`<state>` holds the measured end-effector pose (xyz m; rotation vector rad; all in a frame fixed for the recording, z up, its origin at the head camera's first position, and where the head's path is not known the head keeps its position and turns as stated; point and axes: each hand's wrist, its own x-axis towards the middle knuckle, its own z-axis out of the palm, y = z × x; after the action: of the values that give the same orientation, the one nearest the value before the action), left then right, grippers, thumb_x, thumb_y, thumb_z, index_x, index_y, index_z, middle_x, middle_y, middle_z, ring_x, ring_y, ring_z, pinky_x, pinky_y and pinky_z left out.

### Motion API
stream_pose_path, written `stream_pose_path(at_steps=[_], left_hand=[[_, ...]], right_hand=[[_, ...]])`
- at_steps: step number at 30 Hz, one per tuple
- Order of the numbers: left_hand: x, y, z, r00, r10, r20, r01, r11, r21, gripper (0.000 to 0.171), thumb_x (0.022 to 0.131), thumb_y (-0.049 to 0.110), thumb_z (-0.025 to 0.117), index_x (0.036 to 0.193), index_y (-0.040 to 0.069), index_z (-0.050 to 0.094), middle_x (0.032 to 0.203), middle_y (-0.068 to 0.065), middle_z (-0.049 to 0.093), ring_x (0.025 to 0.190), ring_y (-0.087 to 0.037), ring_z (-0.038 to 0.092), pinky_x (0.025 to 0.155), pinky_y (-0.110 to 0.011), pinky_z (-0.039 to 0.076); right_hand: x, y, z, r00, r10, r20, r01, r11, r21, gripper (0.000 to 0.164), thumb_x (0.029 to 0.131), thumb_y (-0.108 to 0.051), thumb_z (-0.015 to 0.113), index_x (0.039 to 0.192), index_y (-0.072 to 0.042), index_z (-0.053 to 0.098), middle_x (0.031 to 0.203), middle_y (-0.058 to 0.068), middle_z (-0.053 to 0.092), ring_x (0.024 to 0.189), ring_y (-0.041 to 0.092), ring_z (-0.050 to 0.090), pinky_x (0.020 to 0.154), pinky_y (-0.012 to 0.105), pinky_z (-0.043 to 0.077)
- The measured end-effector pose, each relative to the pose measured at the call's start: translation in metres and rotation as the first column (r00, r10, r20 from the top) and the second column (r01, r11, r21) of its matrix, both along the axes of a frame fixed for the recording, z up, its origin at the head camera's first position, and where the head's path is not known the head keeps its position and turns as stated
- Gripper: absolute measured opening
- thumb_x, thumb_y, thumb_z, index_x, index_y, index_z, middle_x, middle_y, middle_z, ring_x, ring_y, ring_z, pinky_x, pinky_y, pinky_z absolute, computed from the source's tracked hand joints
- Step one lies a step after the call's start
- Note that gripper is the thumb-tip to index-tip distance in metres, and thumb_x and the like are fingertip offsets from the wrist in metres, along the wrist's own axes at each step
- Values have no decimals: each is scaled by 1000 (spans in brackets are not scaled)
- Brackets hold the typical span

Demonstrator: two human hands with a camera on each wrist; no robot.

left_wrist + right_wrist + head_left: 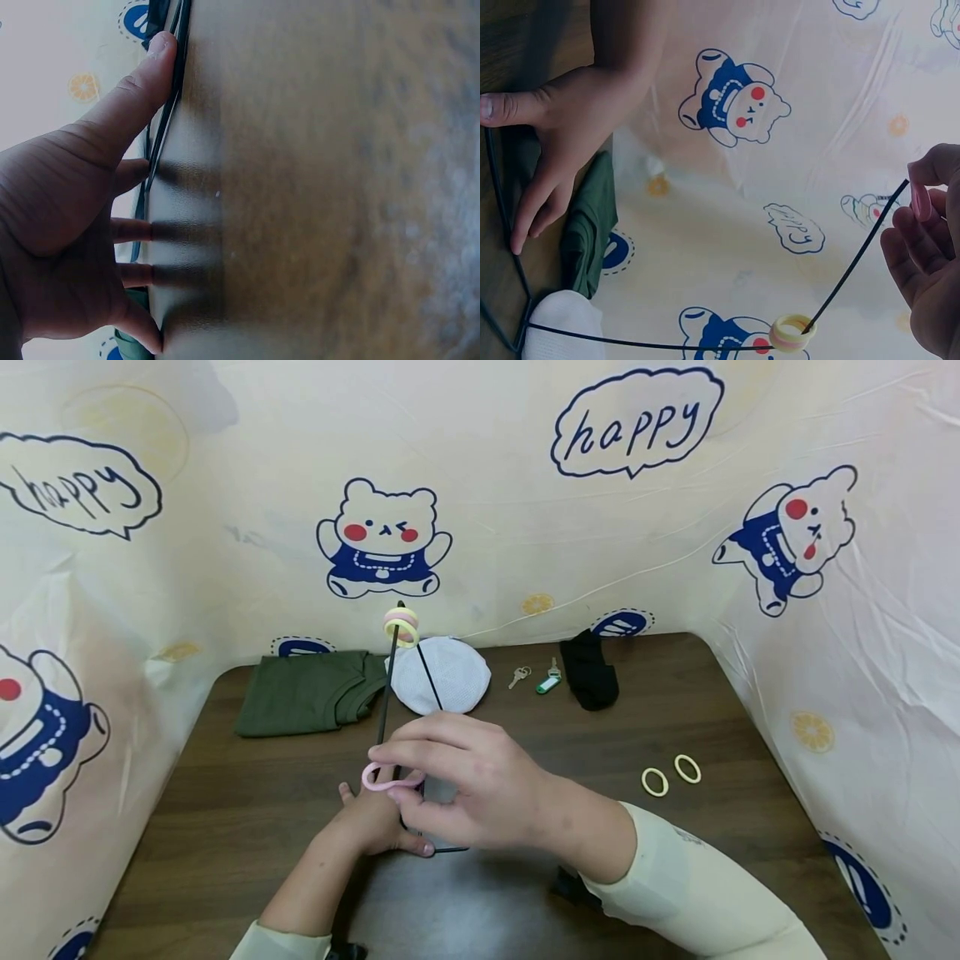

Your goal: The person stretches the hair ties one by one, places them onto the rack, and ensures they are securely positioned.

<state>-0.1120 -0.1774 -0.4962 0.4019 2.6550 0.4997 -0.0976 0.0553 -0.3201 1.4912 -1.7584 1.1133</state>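
My right hand [480, 777] pinches a pink ring [922, 204] between thumb and fingers, close to the free end of a bent black rod [855, 259]. This rod belongs to a thin black wire stand. At its bend hang several yellow and pink rings [402, 625], bunched together. My left hand [371, 820] lies low with its fingers spread, touching the stand's black wire base [169, 112] on the table. In the head view, part of the base is hidden behind my hands.
Two pale yellow rings [655, 782] lie on the right of the brown table [195, 827]. Along the back are a folded green cloth [307, 693], a white cap-like item [457, 677], a small key [519, 676], a key with a green tag [549, 682] and a black cloth item [591, 672].
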Motion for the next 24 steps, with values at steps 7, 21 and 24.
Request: stream_pose_path(at_steps=[7, 21, 24], left_hand=[[-1, 1, 0, 1000, 2, -26, -2, 1000, 13, 136, 51, 74, 92, 164, 45, 23, 173, -8, -5, 153, -50, -9, 89, -96, 0], [-6, 0, -5, 1000, 1, 9, -1, 999, -41, 132, 54, 74, 91, 165, 31, 32, 170, -25, 5, 146, -67, 8, 93, -94, 1], [-6, -1, -5, 1000, -5, 18, 6, 998, -65, 131, 56, 76, 89, 165, 35, 30, 171, -23, 4, 146, -67, 9, 94, -94, 2]], right_hand=[[-3, -3, 0, 999, -29, 13, 29, 999, 20, 34, 86, -3, 73, 119, 0, 73, 112, 9, 71, 102, 12, 67, 94, 19, 51], [-27, -9, -7, 994, -103, 48, 101, 994, 35, 31, 88, -5, 73, 118, 1, 74, 114, 9, 72, 104, 11, 68, 92, 16, 51], [-34, -11, -9, 992, -112, 59, 110, 993, 36, 32, 88, -4, 74, 120, 1, 73, 115, 10, 72, 105, 12, 68, 90, 15, 51]])
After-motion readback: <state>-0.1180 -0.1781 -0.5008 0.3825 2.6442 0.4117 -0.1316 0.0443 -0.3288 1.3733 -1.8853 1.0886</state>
